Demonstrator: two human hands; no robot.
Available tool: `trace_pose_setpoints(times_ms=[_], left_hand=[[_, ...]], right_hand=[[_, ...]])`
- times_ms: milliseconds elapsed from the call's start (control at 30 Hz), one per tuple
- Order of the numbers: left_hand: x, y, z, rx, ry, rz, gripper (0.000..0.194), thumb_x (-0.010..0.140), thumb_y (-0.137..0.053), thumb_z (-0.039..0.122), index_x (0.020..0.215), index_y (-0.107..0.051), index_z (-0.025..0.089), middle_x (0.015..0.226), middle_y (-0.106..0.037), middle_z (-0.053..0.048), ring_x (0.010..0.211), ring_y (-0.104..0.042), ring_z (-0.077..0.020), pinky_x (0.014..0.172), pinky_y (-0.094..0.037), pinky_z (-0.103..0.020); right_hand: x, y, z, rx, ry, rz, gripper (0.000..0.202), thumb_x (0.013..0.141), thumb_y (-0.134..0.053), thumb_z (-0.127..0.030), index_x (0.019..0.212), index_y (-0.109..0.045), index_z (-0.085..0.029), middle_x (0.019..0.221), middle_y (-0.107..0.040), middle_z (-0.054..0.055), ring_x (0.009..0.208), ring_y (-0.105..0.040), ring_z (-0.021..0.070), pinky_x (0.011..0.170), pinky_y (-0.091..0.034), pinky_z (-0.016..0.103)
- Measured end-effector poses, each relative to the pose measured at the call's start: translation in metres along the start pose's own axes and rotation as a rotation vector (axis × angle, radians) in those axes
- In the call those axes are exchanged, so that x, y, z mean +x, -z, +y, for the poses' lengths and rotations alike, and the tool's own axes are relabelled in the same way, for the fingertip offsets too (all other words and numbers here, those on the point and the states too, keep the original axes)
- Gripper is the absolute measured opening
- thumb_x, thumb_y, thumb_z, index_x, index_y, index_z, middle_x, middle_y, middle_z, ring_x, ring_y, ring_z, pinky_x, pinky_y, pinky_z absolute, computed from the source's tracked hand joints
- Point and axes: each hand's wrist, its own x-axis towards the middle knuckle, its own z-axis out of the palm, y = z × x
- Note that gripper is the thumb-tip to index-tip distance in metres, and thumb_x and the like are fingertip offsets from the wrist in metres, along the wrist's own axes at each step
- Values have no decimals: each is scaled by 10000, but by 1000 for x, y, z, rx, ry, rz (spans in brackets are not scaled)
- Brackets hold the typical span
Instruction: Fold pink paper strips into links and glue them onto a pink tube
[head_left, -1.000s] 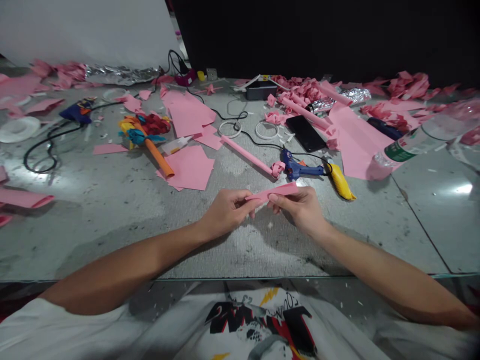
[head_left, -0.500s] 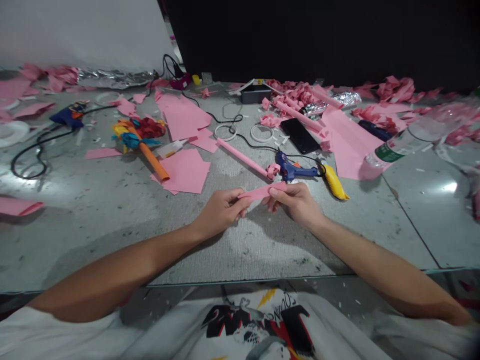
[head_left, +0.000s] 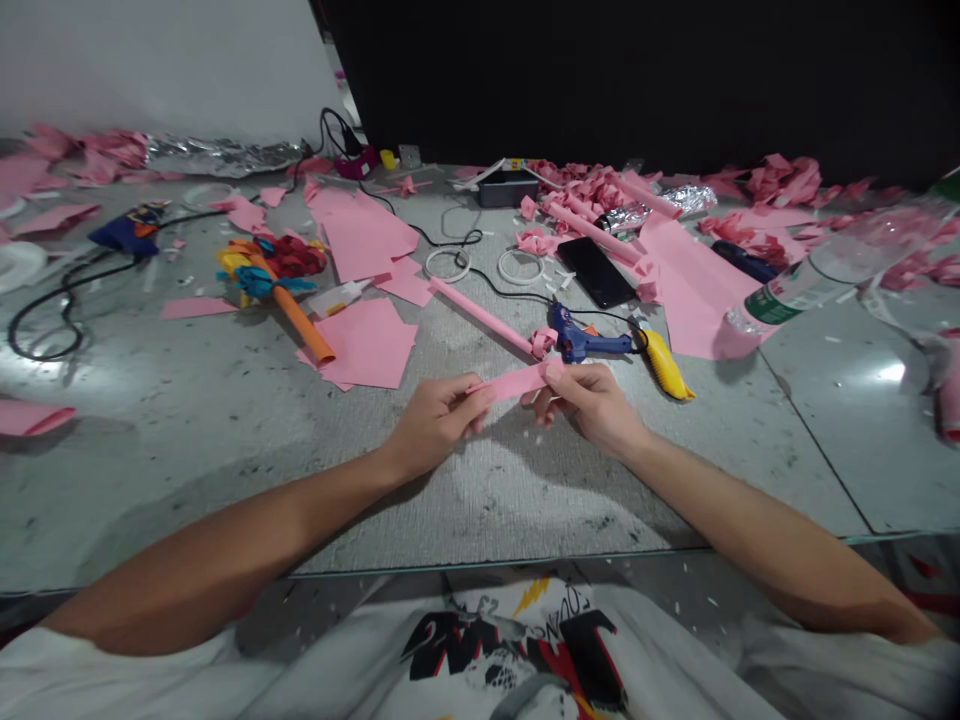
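Note:
A folded strip of pink paper (head_left: 517, 382) stretches between my two hands above the table. My left hand (head_left: 439, 422) pinches its left end between thumb and fingers. At the other end, my right hand (head_left: 596, 402) grips the strip with the thumb on top. Just beyond it lie a rolled pink paper stick (head_left: 484, 316) with a crumpled paper flower at its near end, and a blue glue gun (head_left: 592, 342). A yellow utility knife (head_left: 667, 367) rests to the right of the glue gun.
Pink paper sheets (head_left: 367, 345) and an orange-stemmed paper flower bunch (head_left: 300, 318) lie to the left. A black phone (head_left: 596, 271), white tape rings (head_left: 521, 267) and a tilted plastic bottle (head_left: 795, 290) are farther right. Crumpled pink paper (head_left: 592, 190) lines the back.
My right hand's thumb has shifted slightly left along the strip, with both hands still holding it. The view has moved a little; the other things keep their places.

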Motion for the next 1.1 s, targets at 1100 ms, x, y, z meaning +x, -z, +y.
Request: trace_pose_setpoints(times_ms=[1100], left_hand=[[1,0,1,334,-197,1,290,1030,-592,348,862,-756,178,674,-669,12,596,-529,-116,614,-368,-260]], right_hand=[[-2,-6,-3,-231,43,12,322,881,-852,-528,853,-873,-208,679,-778,41,584,-683,162,579,-553,290]])
